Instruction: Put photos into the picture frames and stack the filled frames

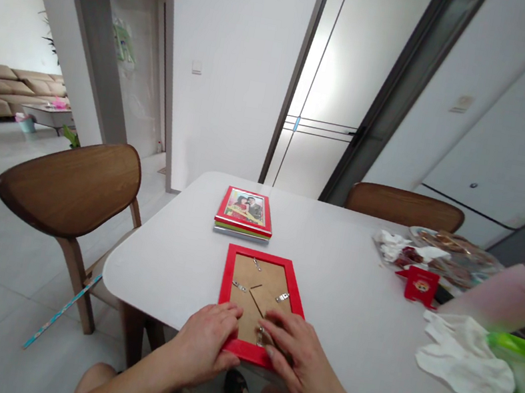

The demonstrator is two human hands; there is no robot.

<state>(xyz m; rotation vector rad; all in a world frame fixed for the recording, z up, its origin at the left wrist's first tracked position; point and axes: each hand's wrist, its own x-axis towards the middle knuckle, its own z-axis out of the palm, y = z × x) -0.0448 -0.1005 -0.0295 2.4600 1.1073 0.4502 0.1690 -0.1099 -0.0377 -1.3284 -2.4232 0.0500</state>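
A red picture frame [229,275] lies back side up at the table's near edge, showing its brown backing board [241,315] with metal clips on each side. My left hand [208,339] grips the frame's near left corner, fingers on top and thumb at the near edge. My right hand [299,352] is at the near right corner, its fingers apart over the backing beside the near clip [261,337]. Beyond the frame sits a stack of frames, the top one red with a photo [247,208] of two people.
The white table [174,235] carries a red packet [421,285], a white cloth [464,361], a green bag [523,371] and a pink container [504,293] on the right. Wooden chairs stand at the left [73,190] and far side [405,207].
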